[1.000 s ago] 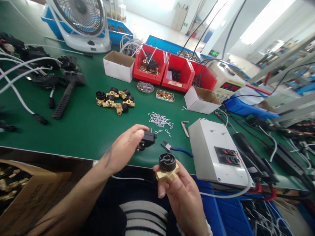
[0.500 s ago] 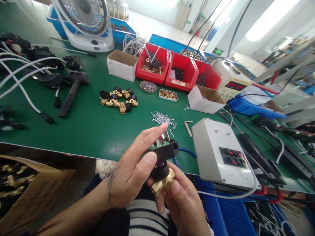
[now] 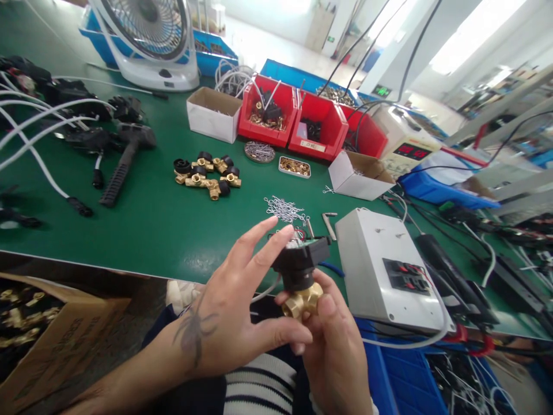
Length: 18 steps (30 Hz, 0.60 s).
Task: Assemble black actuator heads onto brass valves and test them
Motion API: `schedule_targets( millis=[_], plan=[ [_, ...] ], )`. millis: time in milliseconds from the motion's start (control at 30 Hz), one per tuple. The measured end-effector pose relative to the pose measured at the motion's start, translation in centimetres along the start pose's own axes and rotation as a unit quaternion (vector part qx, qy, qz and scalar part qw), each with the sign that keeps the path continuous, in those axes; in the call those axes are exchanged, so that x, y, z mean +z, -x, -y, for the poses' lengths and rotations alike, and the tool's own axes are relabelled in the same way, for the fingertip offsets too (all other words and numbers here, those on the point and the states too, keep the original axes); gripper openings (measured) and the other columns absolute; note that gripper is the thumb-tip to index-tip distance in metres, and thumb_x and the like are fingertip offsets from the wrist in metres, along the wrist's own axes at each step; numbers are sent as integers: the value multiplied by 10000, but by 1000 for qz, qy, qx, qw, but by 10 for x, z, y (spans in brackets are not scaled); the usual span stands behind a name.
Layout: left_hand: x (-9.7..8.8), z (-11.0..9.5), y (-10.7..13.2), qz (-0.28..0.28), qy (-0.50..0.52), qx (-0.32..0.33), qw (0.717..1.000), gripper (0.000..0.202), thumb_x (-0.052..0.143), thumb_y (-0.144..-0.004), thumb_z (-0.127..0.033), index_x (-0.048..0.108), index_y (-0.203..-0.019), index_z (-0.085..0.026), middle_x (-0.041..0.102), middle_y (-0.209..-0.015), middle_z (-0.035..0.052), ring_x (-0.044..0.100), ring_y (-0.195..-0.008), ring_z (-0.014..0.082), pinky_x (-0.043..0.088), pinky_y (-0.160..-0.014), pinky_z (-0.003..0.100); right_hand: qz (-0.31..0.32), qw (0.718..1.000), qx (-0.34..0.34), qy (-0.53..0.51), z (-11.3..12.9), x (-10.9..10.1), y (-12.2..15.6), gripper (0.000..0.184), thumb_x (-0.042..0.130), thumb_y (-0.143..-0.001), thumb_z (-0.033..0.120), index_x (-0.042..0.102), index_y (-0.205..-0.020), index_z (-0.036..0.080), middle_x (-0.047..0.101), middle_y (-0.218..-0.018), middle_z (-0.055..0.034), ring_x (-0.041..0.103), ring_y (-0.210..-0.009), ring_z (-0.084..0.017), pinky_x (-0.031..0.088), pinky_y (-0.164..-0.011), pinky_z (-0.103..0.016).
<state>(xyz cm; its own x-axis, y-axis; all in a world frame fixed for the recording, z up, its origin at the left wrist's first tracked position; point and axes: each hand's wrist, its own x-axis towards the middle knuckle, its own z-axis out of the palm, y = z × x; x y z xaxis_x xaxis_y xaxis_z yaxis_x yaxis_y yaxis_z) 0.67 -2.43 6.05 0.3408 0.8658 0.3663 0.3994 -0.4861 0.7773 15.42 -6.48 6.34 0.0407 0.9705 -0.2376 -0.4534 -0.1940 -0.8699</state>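
Observation:
My right hand grips a brass valve body from below, near the table's front edge. A black plastic module with a small green board on top sits on the valve's black cap. My left hand is beside it with fingers spread; the fingertips touch the module's left side and the thumb reaches under toward the brass. A white cable runs from the module down behind my left hand.
Several brass valves lie on the green table, with a pile of wire clips, blue-handled pliers, a white electrical box, red bins, cardboard boxes, a fan, black cabled parts at left. A carton of brass parts stands lower left.
My left hand brought the black module from the table onto the valve in my right hand. Its fingers have since spread off the module, and the assembly has risen slightly to the right.

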Motion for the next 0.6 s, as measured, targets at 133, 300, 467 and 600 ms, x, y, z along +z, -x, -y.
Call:
schedule_targets(
  millis=[133,300,467,600],
  plan=[
    [4,-1,5,-17,-77,2,997,800,678,-846,-456,257,-1505,-286,421,-1441,98,447,-1338,249,450,-1091,361,-15,999,-2,50,3,-5,1,370,676,-856,506,555,-1110,265,686,-748,2,469,-476,-69,375,-451,-174],
    [8,-6,6,-31,-42,-2,999,818,725,-777,-349,310,-1472,-234,529,-1248,86,581,-1119,218,535,-978,324,-65,973,-137,172,-2,-18,-9,425,518,-905,620,618,-1083,248,681,-929,-60,619,-763,-185,516,-676,-318],
    [18,-16,9,-29,31,-2,999,803,711,-719,-272,326,-1424,-238,507,-1273,85,577,-1136,219,541,-984,329,-90,971,-192,115,1,-7,-21,480,369,-944,647,624,-1145,293,624,-1113,-83,610,-997,-247,521,-801,-399],
    [24,-21,11,-31,15,16,999,846,667,-724,-247,272,-1471,-239,491,-1309,106,566,-1188,247,547,-991,347,-99,975,-189,68,5,7,-17,440,295,-972,584,617,-1111,319,613,-1045,-68,614,-921,-249,523,-759,-420]
  ],
)
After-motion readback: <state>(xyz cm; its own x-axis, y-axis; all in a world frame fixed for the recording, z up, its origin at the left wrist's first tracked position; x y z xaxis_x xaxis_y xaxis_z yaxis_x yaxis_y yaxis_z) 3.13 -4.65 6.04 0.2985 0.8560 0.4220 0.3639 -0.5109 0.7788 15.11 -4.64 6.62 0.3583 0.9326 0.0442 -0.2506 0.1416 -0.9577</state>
